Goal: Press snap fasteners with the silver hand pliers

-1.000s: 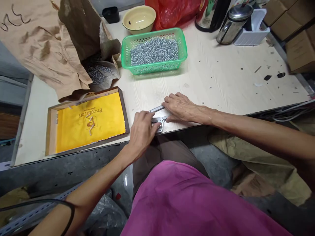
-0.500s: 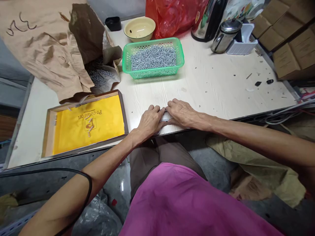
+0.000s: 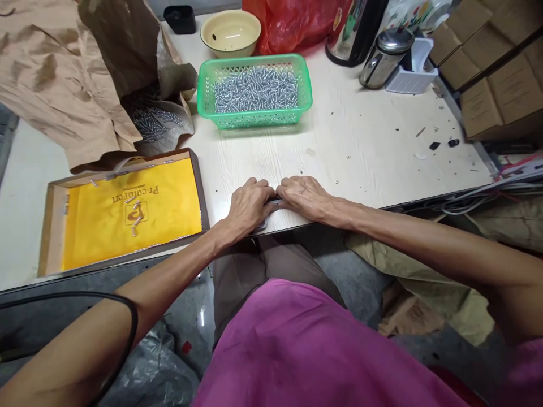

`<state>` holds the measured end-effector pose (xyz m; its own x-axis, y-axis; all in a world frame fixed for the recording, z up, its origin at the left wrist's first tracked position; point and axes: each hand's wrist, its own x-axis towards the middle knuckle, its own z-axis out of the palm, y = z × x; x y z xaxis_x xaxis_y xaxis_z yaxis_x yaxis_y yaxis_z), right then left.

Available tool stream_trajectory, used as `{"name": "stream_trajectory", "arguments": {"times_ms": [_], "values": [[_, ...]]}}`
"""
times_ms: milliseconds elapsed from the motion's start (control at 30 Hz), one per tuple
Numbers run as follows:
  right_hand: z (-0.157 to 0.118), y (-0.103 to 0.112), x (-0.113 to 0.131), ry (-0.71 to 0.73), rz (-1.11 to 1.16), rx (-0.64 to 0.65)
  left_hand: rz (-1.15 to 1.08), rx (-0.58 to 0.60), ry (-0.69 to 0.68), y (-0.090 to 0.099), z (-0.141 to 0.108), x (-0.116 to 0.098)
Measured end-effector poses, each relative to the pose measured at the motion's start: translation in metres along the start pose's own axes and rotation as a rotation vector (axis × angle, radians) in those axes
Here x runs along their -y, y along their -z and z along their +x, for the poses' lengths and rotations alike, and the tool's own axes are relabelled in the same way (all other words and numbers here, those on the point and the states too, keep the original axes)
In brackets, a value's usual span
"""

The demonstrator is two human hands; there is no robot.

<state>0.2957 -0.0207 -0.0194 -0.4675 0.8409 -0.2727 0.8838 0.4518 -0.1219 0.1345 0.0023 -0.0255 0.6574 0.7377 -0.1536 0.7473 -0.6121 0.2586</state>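
At the table's front edge my left hand and my right hand meet, fingers curled and thumbs close together. Both are closed over a small, flat greyish thing. Most of it is hidden under the fingers, so its kind cannot be made out. Beyond the hands stands a green plastic basket full of small metal springs. To the left of my left hand lies a shallow box lined with a yellow printed sheet, a few springs scattered on it.
A brown paper sack with more springs lies at the back left. Behind the basket are a cream bowl and a red plastic bag. A metal canister, a white holder and cartons stand at the right.
The view has shifted slightly, so the table's things sit further left. My hands have drawn closer together, covering more of the pale strip that showed between them.
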Motion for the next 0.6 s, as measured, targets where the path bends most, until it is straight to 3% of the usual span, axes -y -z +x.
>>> {"name": "stream_trajectory", "arguments": {"times_ms": [167, 300, 433, 600], "values": [[-0.006, 0.004, -0.01, 0.032, 0.029, -0.083, 0.01, -0.067, -0.02, -0.005, -0.01, 0.003], [-0.002, 0.006, -0.028, 0.145, 0.086, -0.034, -0.005, -0.216, -0.036, -0.023, -0.035, -0.013], [0.017, -0.001, -0.036, 0.062, -0.015, -0.11, -0.048, -0.282, -0.106, -0.046, -0.048, -0.037], [0.042, 0.006, -0.026, -0.035, -0.13, -0.196, -0.127, -0.296, -0.092, -0.053, -0.041, -0.046]]}}
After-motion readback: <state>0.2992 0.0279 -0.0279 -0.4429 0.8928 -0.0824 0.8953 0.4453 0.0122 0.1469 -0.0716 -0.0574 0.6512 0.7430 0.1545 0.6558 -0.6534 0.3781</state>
